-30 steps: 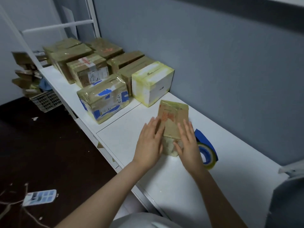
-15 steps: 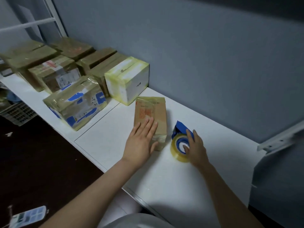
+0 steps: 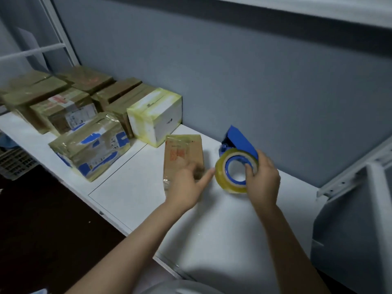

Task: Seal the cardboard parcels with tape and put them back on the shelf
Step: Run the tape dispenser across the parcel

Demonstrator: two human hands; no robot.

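A small flat brown parcel (image 3: pixel 182 148) wrapped in clear tape lies on the white shelf (image 3: pixel 127 194), just in front of a white box. My left hand (image 3: pixel 187 185) hovers over the parcel's near end, blurred, fingers loose and thumb stretched toward the tape. My right hand (image 3: pixel 263 181) grips a blue tape dispenser (image 3: pixel 239 139) with its yellowish roll of clear tape (image 3: pixel 221 168), fingers hooked through the roll's blue core. The roll is tilted up on the shelf, right of the parcel.
A white box with yellowed tape (image 3: pixel 154 115) and a parcel with blue tape strips (image 3: pixel 91 145) stand left of the small parcel. Several taped brown parcels (image 3: pixel 59 109) fill the far left. A grey wall, an upper shelf (image 3: pixel 318 9) and a right bracket (image 3: pixel 347 181) bound the space.
My right hand left the parcel, reached the tape dispenser and now grips it, tilted up. My left hand slid from flat on the parcel toward its near end.
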